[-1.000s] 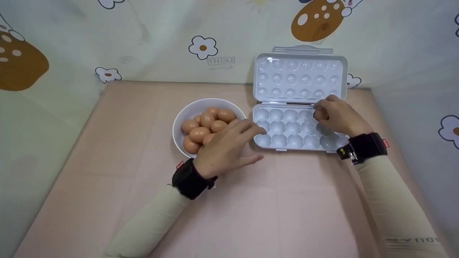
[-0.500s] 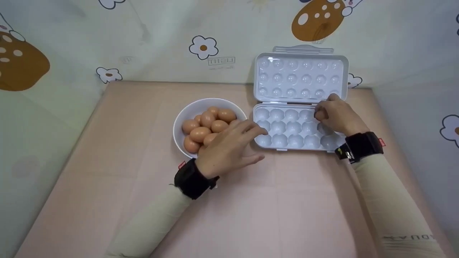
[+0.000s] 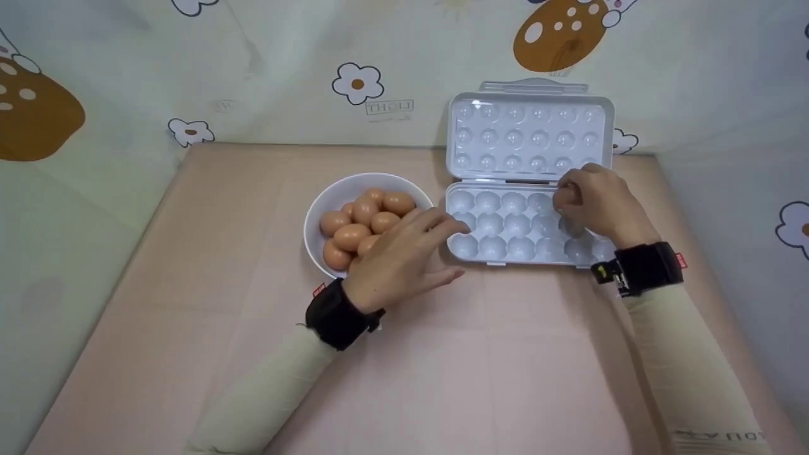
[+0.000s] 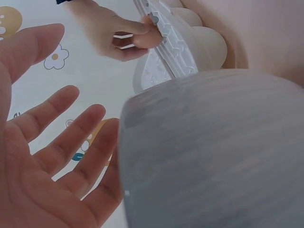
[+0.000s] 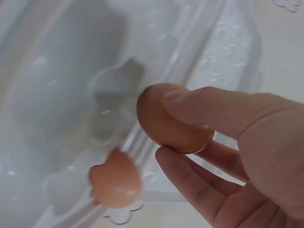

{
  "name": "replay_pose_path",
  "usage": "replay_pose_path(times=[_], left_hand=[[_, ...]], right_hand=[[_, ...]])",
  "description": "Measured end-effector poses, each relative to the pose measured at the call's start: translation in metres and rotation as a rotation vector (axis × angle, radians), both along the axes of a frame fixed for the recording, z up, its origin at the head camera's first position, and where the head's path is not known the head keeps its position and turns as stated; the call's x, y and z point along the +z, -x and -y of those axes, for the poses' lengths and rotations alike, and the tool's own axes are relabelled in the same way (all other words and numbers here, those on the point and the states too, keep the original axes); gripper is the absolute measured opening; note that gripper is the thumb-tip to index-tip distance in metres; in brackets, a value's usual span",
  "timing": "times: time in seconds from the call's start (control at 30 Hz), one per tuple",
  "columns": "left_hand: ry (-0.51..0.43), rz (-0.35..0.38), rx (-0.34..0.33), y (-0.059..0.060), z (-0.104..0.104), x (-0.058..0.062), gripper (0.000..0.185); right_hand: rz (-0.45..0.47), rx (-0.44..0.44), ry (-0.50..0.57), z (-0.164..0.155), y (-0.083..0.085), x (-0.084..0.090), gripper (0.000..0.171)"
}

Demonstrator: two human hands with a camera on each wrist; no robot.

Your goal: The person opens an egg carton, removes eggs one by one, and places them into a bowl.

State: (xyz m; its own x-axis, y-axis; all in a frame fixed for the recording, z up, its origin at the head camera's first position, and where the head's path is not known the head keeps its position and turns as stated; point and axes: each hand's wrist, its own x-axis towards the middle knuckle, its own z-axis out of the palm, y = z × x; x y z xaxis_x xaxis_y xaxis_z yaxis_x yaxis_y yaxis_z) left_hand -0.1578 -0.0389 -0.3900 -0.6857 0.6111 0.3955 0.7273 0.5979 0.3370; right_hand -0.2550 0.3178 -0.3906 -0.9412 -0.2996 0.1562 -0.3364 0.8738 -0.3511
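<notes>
Over the back right of the white plastic egg tray (image 3: 518,225), my right hand (image 3: 610,205) pinches a brown egg (image 5: 159,116) between thumb and fingertips. Another brown egg (image 5: 116,183) sits in a tray pocket, seen in the right wrist view and hidden behind the hand in the head view. My left hand (image 3: 398,259) hangs over the right side of the white bowl (image 3: 316,208), fingers spread and holding nothing. Several brown eggs (image 3: 352,237) are piled in that bowl, some of them covered by the left hand.
The tray's lid (image 3: 528,136) stands upright along its back edge, close to the patterned curtain (image 3: 265,76). A pink cloth (image 3: 411,379) covers the table. In the left wrist view the bowl (image 4: 213,152) fills the lower right.
My right hand has turned slightly over the tray with the egg still pinched, and its wrist has shifted a little. The left hand stays almost in place.
</notes>
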Motion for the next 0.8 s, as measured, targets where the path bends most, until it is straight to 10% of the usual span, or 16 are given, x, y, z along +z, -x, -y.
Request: replay_pose_path(times=[0.23, 0.8], left_hand=[[-0.056, -0.031, 0.014, 0.001, 0.001, 0.002, 0.047], [-0.143, 0.005, 0.038, 0.002, 0.000, 0.008, 0.048]], right_hand=[[-0.173, 0.088, 0.154, 0.034, -0.031, 0.022, 0.027], [-0.076, 0.255, 0.499, 0.097, -0.083, 0.029, 0.036]])
